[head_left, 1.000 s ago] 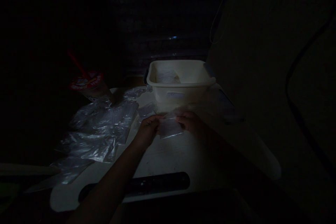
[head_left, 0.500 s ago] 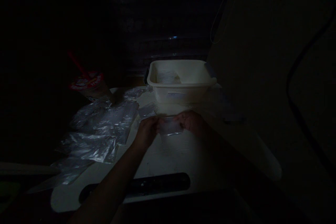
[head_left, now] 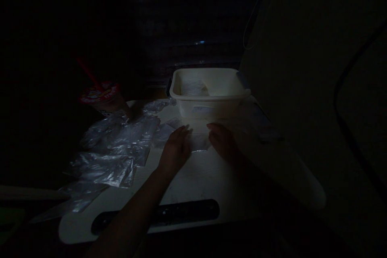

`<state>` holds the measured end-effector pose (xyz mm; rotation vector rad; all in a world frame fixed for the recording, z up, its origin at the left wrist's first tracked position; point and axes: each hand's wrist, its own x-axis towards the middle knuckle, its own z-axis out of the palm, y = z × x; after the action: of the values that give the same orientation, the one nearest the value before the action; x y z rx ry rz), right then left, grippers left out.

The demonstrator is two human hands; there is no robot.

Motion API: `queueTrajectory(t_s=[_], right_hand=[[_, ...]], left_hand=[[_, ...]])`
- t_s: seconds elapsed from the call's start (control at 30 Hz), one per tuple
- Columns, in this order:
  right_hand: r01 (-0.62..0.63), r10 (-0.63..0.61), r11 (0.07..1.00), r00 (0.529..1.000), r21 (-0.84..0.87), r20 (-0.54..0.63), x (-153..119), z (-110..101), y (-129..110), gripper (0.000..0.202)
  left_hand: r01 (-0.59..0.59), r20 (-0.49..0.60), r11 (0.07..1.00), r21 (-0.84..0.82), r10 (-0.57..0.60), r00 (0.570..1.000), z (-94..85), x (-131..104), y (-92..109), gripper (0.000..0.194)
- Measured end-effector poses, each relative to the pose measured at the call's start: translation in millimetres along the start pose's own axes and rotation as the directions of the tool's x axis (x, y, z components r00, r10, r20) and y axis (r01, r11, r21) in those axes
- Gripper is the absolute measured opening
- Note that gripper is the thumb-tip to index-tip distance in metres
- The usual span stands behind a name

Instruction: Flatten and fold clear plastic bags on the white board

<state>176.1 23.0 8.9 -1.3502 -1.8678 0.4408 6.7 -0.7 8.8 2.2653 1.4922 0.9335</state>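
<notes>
The view is very dark. A small clear plastic piece lies between my two hands over the white table. My left hand is at its left side, fingers curled round and pressed together; what they hold, if anything, is too dark to make out. At its right side is my right hand, its fingers bent and slightly apart, with nothing visible in them. Another clear plastic piece lies just beyond my left hand. A pile of clear plastic bags covers the table's left side.
Behind my hands stands a white plastic tub with clear plastic inside. A cup with a red lid and straw is at the back left. A black slot runs along the table's near edge. A dark cable hangs at right.
The fingers of my right hand have come off the plastic piece and loosened. My left hand has shifted slightly right and turned over its edge. The piece sits slightly lower in height.
</notes>
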Motion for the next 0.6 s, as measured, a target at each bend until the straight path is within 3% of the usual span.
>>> queueTrajectory(t_s=[0.1, 0.2, 0.37, 0.6], right_hand=[[0.208, -0.195, 0.97, 0.975, -0.126, 0.111, -5.6, 3.6, -16.3, 0.035], [0.342, -0.271, 0.901, 0.924, -0.267, 0.27, -11.3, 7.5, -31.1, 0.044], [0.399, -0.24, 0.832, 0.885, -0.385, 0.398, -19.2, 12.4, -32.5, 0.055], [0.42, -0.239, 0.798, 0.879, -0.433, 0.413, -24.3, 14.4, -23.7, 0.055]], left_hand=[[-0.071, 0.121, 0.982, 0.173, 0.05, 0.991, 0.5, -0.5, 0.3, 0.051], [-0.115, 0.202, 0.958, 0.265, 0.061, 0.977, 1.3, -2.4, 0.8, 0.049], [-0.142, 0.316, 0.927, 0.348, 0.026, 0.949, -2.0, -5.4, 3.5, 0.051], [-0.15, 0.332, 0.876, 0.458, -0.012, 0.943, -5.7, -9.1, 5.0, 0.047]])
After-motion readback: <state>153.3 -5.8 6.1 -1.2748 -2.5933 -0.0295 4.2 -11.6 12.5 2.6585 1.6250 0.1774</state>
